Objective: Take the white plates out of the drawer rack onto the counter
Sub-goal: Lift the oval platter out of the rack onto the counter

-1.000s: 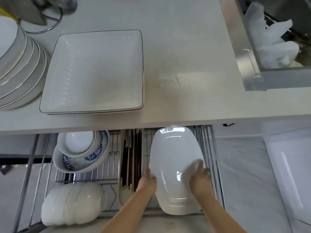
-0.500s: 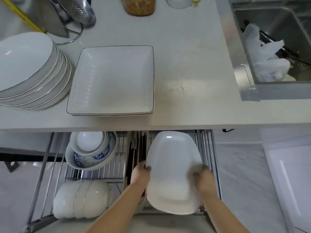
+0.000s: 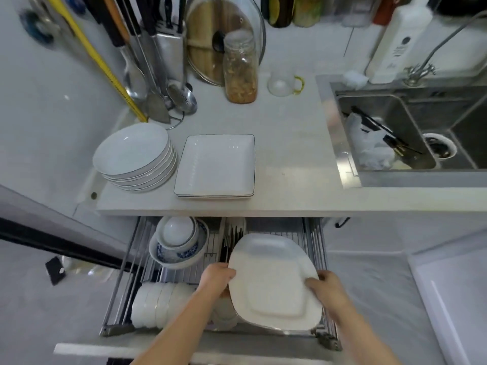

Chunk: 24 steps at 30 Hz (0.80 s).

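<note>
A large white oblong plate hangs over the right half of the pulled-out wire drawer rack, its underside facing me. My left hand grips its left edge and my right hand grips its right edge. On the counter above stand a stack of round white plates at the left and a stack of square white plates beside it.
In the rack's left half sit blue-patterned bowls and a row of white bowls; chopsticks lie in the middle slot. A glass jar, a glass cup and a utensil holder stand at the counter's back. The sink is at right.
Both hands have lifted the oblong plate up out of the rack and turned it so that its underside shows. The view has pulled back, showing more of the counter.
</note>
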Motion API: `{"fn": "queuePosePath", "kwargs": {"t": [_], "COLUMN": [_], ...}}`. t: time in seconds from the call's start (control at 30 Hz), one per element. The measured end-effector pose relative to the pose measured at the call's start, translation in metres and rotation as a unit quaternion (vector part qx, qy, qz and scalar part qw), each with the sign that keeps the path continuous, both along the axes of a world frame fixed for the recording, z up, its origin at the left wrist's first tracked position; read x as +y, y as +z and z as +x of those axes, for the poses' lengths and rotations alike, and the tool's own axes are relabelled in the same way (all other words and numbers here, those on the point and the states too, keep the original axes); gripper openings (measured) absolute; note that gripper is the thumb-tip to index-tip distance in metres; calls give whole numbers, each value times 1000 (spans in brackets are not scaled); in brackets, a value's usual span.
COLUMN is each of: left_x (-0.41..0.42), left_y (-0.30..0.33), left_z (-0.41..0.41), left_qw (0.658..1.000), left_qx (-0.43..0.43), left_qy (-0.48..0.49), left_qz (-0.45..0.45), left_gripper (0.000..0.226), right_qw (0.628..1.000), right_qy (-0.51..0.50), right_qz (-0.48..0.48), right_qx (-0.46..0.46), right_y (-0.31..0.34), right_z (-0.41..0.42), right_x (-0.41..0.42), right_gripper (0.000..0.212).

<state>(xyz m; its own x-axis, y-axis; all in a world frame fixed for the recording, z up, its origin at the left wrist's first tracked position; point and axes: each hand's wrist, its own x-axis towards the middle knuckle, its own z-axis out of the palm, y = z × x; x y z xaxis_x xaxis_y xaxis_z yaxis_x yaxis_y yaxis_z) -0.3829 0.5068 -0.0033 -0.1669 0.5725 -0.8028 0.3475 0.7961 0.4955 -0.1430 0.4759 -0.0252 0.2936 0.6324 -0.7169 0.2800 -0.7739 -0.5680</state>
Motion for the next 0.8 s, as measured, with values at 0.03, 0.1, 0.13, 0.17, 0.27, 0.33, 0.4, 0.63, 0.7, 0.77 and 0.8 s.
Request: {"fn": "queuePosePath", "kwargs": {"t": [0.03, 0.1, 0.13, 0.17, 0.27, 0.33, 0.4, 0.63, 0.7, 0.77, 0.8], "left_x": [-3, -9, -11, -14, -23, -28, -31, -23, -19, -15, -13], "left_y": [10, 28, 39, 49, 75, 87, 99, 136, 149, 161, 167], "left_z": [-1, -3, -3, -3, -3, -4, -5, -13, -15, -16, -16], "left_qw": [1000, 999, 999, 999, 998, 997, 994, 983, 981, 977, 975], "left_qx": [-11, -24, -23, -24, -52, -76, -113, -167, -165, -168, -175], "left_qy": [10, 26, 26, 22, 5, -12, -14, -72, -98, -119, -127], "left_qz": [5, 13, 15, 18, 16, 14, 1, 15, 35, 52, 57], "left_gripper": [15, 19, 24, 26, 25, 11, 7, 39, 37, 33, 29], "right_qw": [1000, 1000, 1000, 1000, 999, 999, 999, 997, 996, 994, 993], "right_qy": [0, -5, -9, -13, -11, -21, -31, -54, -61, -67, -72], "right_qz": [5, 9, 7, 1, -11, -6, 1, 52, 66, 80, 89], "right_qx": [2, 12, 20, 29, 40, 36, 41, 19, 15, 8, 7], "right_y": [10, 29, 38, 46, 74, 91, 110, 165, 179, 191, 197], "right_z": [0, 2, 3, 4, 8, 11, 12, 5, 3, 2, 2], "right_x": [-2, -7, -9, -12, -24, -32, -39, -50, -52, -53, -53], "right_gripper": [18, 12, 12, 14, 19, 16, 9, 8, 5, 1, 3]}}
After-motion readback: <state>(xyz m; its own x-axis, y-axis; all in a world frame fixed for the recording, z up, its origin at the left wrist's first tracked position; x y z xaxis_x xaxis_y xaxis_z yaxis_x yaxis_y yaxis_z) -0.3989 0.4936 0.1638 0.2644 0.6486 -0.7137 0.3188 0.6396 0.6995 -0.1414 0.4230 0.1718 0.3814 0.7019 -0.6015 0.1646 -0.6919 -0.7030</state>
